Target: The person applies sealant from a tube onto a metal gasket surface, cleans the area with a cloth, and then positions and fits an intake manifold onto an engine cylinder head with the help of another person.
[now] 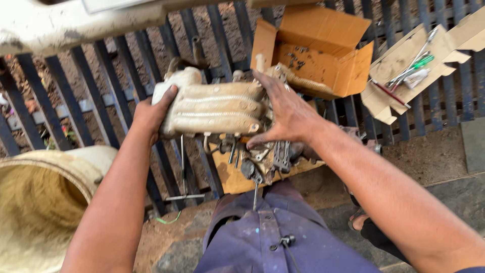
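A dirty, beige ribbed metal engine part [217, 108] is held up in front of me with both hands. My left hand [151, 114] grips its left end. My right hand [288, 114] presses flat against its right end, fingers spread. Below the part lies a piece of cardboard [232, 177] with several small metal pieces, bolts and wrenches [280, 154] on it. My purple work trousers [273, 237] fill the bottom centre.
An open cardboard box [323, 48] with several small bolts inside sits behind, on a dark metal grate [126, 76] over soil. A flattened carton [404, 76] at right carries screwdrivers and tools. A large pale tub [45, 202] stands at lower left.
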{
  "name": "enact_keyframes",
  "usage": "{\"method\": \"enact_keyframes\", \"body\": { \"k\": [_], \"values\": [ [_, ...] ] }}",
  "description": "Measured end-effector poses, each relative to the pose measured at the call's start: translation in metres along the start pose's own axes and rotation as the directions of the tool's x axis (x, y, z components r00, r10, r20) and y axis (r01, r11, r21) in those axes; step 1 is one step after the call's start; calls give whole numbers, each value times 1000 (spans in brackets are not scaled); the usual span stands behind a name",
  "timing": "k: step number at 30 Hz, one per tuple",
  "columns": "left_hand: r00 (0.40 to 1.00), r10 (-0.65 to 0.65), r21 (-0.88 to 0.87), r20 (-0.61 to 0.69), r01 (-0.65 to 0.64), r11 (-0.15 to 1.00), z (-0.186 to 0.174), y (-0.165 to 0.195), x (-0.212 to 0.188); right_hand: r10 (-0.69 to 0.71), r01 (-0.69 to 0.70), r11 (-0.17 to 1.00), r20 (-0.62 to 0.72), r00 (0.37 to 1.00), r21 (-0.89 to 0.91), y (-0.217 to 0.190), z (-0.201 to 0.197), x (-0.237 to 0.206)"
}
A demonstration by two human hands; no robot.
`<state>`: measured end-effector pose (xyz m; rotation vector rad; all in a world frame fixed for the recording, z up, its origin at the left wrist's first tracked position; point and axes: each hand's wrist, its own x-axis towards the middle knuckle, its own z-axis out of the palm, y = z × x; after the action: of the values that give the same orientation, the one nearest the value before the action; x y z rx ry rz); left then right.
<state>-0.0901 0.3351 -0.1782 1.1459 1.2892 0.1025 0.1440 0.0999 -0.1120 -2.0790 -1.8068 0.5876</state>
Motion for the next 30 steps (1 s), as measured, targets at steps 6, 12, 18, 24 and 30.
{"method": "enact_keyframes", "body": {
  "k": [6, 12, 18, 24, 30],
  "values": [
    [992, -111, 69, -52, 115, 991, -2, -4, 9, 503, -486, 864, -240, 830, 132, 70, -1, -51],
    [966, -230, 76, -115, 239, 968, -2, -11, 14, 651, -661, 750, -208, 730, 29, 162, 1, -20],
    [906, -347, 116, -242, 382, 917, -4, -21, 19, 718, -718, 695, 23, 696, 26, 202, 30, 40],
    [921, -298, 105, -250, 332, 937, -8, -27, 23, 737, -737, 675, 22, 675, -33, 217, 56, 65],
    [909, -335, 92, -246, 366, 926, -6, -27, 23, 799, -799, 601, -7, 601, 32, 236, 67, 61]
  ]
}}
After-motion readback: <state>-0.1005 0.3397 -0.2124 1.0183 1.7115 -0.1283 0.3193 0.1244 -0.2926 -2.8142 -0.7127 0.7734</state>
